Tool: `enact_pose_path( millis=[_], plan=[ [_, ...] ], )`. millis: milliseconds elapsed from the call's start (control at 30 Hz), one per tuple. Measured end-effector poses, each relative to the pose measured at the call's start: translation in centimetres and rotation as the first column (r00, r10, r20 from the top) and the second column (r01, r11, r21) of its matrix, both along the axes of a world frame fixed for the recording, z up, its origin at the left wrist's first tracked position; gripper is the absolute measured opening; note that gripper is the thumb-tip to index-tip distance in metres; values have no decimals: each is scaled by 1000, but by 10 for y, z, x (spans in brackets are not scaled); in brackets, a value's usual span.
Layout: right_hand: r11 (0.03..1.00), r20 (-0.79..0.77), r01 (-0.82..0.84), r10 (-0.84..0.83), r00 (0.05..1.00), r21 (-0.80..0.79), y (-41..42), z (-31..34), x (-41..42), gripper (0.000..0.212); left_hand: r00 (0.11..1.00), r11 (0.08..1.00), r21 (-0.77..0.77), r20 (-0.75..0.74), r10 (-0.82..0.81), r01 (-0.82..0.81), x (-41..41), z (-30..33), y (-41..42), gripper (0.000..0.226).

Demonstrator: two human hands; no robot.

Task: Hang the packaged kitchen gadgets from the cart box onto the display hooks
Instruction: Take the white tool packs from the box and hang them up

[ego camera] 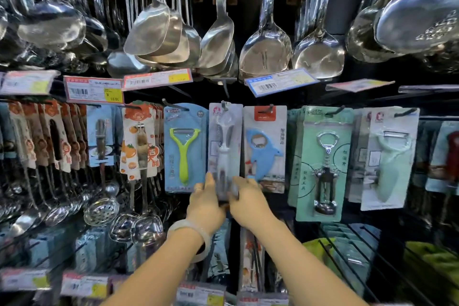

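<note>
Store pegboard [310,99], hands [227,202] on pkg [224,136]

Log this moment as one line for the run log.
step: hanging white gadget pack on hook | left hand: grips pack bottom | right hand: grips pack bottom | neighbours: green peeler pack, blue opener pack

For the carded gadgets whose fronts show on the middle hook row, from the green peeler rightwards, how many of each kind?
Peelers: 2, the green peeler and the pale mint peeler
Bottle openers: 1, the blue shark opener
Corkscrews: 1, the metal corkscrew
White gadget pack, held by both hands, kind unclear: 1
Total: 5
</note>
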State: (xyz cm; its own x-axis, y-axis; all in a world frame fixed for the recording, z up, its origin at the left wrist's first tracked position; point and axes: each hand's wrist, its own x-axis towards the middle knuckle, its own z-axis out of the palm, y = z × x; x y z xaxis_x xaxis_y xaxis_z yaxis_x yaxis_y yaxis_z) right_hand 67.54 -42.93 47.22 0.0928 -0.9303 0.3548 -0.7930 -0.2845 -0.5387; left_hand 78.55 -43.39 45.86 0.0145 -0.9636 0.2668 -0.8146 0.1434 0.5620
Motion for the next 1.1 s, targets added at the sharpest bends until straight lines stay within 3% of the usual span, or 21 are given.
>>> enact_pose_path(
  millis=[167, 400, 533, 667, 800, 1100],
  plan=[
    [1000, -146, -11, 11, 989, -2, 44, -40, -38, 42, 954, 999, 23, 295, -41, 35, -30, -26, 55, 68],
    [986, -329, 161, -170, 929, -52, 135, -81, -144, 49, 852, 968, -16, 479, -213, 251, -135, -52, 126, 63],
    [947, -406, 320, -291, 866, 3, 199, -106, -223, 43, 790, 928, 47, 510, -341, 370, -217, -80, 174, 62],
    [899, -416, 431, -365, 833, 75, 269, -143, -300, 54, 705, 865, 157, 519, -483, 477, -302, -112, 229, 64],
    [818, -411, 553, -455, 790, 159, 335, -178, -368, 50, 611, 774, 238, 498, -616, 586, -380, -145, 283, 63],
    [659, -355, 667, -566, 744, 347, 442, -249, -474, 48, 427, 583, 437, 408, -807, 685, -493, -208, 367, 55]
  ],
)
